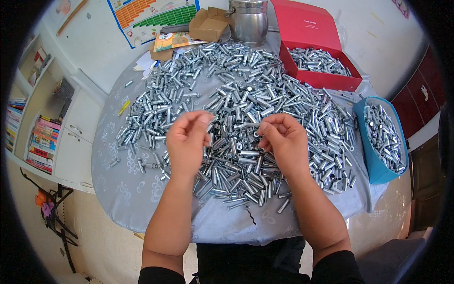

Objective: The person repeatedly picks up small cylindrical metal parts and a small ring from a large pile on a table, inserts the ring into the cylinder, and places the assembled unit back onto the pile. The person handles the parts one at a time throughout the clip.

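Observation:
A wide heap of silvery metal sleeves and bolts point(231, 175), with small rings or nuts among them, covers the middle of the table. Over its near part, my left hand point(188, 144) has its thumb and fingers pinched together. A bit of shiny metal shows by those fingertips, but I cannot make out whether it is held. To the right, my right hand point(286, 144) is also closed in a pinch, its fingertips turned toward the left hand. What it grips blends into the metal pieces behind it. The two hands are apart.
An open red box point(326, 81) of metal pieces stands at the back right, a blue fabric bin point(378, 177) of them at the right edge. Behind the heap are a steel pot point(248, 23) and a small cardboard box point(208, 24). A yellow object point(124, 108) lies left.

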Demonstrator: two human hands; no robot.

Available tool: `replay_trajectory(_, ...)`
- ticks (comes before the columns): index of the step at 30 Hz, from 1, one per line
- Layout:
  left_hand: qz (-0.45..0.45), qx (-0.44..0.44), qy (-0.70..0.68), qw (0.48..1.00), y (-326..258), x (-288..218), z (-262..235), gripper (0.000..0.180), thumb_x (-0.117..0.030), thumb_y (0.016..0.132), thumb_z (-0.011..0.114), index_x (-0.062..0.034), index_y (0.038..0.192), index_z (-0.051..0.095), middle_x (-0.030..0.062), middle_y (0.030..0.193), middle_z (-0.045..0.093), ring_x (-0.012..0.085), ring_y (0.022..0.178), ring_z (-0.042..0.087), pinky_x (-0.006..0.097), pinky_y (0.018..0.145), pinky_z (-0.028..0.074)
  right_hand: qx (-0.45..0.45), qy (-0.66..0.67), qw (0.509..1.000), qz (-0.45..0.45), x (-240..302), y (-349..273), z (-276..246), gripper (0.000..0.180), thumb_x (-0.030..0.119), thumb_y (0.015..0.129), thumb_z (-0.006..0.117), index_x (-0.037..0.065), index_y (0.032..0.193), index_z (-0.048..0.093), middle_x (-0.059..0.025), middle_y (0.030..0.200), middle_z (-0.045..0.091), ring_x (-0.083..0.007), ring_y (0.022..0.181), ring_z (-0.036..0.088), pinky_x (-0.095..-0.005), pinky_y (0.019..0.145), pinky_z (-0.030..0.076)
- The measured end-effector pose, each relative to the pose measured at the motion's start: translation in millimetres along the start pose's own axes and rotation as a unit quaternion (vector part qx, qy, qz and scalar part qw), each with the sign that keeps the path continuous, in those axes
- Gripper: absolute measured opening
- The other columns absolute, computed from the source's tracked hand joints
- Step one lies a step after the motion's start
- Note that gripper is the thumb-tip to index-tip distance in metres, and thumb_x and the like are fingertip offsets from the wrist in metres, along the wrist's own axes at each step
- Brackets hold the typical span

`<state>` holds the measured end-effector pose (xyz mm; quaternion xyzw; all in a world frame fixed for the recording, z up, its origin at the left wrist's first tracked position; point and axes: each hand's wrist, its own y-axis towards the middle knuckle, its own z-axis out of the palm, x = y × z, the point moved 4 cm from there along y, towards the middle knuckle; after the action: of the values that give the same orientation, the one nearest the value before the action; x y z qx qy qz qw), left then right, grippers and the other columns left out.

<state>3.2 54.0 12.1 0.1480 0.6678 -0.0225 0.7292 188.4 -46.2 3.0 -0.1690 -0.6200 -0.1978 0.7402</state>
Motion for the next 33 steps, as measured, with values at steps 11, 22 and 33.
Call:
replay_trajectory(11, 0.015, 0.107, 0.399, 0.91, 6.0, -4.2, -27.0, 0.018, -0.015, 0.078, 0.072, -0.0017, 0.09, 0.068, 0.0037, 0.075, 0.067, 0.0111, 0.065, 0.057, 0.027, 0.062, 0.046, -0.072, 0.089, 0.985, -0.13, 6.1, 1.2, -5.7, 0.037, 0.004, 0.093, 0.054, -0.002, 0.129, 0.044, -0.0162, 0.112, 0.065, -0.0181, 0.085, 0.068, -0.0241, 0.066, 0.053)
replay_trajectory(22, -0.008, 0.167, 0.366, 0.915, 0.9, -4.6, -19.6, 0.024, -0.006, 0.078, 0.069, -0.0028, 0.102, 0.065, 0.0015, 0.079, 0.066, 0.0065, 0.066, 0.057, 0.023, 0.061, 0.045, -0.058, 0.045, 0.995, -0.073, 2.0, -1.0, -1.9, 0.022, 0.009, 0.092, 0.059, -0.001, 0.111, 0.059, -0.0071, 0.092, 0.067, -0.0086, 0.064, 0.06, -0.0209, 0.056, 0.047)
replay_trajectory(33, -0.031, 0.184, -0.146, 0.972, -14.2, 4.3, 25.5, 0.018, 0.002, 0.085, 0.063, 0.0004, 0.103, 0.06, 0.014, 0.1, 0.068, 0.0156, 0.085, 0.067, 0.028, 0.075, 0.056, 0.092, -0.098, 0.991, -0.023, 1.4, -8.7, 13.8, 0.026, 0.023, 0.095, 0.059, 0.0, 0.087, 0.065, -0.0013, 0.067, 0.062, -0.0045, 0.051, 0.051, -0.02, 0.046, 0.04)
